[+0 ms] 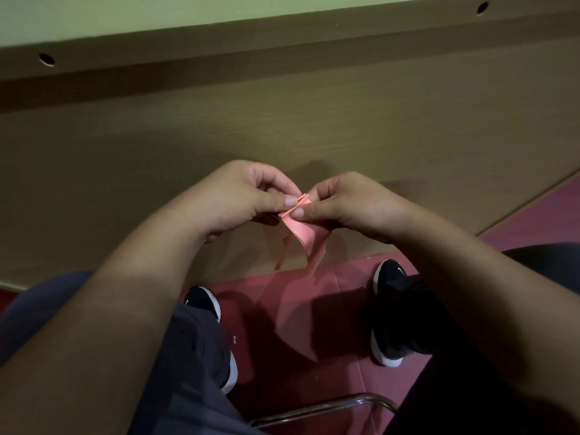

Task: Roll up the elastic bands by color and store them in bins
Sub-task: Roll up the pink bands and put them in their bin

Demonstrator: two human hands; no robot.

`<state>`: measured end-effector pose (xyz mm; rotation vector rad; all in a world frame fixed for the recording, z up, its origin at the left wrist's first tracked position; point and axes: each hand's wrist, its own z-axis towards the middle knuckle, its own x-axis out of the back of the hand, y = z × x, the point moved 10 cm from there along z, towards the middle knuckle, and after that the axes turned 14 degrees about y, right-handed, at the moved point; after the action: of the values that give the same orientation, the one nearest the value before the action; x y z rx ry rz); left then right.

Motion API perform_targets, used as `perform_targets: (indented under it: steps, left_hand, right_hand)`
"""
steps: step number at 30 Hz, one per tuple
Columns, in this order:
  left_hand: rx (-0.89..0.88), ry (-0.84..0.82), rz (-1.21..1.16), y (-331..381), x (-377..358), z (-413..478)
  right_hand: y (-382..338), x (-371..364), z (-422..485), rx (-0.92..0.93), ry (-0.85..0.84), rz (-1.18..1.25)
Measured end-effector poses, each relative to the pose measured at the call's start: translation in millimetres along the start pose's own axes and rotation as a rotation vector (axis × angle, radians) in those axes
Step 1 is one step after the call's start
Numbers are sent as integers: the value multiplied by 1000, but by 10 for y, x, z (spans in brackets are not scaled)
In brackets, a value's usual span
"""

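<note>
A pink elastic band (303,234) is held in the air between both hands, above my knees. My left hand (248,197) pinches its folded top edge between thumb and fingers. My right hand (348,200) pinches the same folded edge from the other side, its thumb pressed on the band. The loose ends of the band hang down toward the floor. No bins are in view.
A brown wooden panel (282,120) with two round holes stands in front of me. Below is a red floor (314,309) with my two dark shoes on it. A chrome chair bar (329,406) shows at the bottom.
</note>
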<state>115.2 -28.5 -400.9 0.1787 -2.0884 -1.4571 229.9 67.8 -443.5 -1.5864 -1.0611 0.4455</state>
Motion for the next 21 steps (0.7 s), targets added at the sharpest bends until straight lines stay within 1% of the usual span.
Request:
perform_targets:
  steps: [13, 17, 21]
  left_hand:
    - [-19, 17, 16, 36, 9, -23]
    - [-25, -20, 26, 66, -21, -52]
    - [-66, -44, 62, 117, -25, -75]
  right_hand:
    - [21, -20, 28, -14, -3, 14]
    - [36, -44, 28, -27, -9, 2]
    - [0, -18, 12, 2, -6, -27]
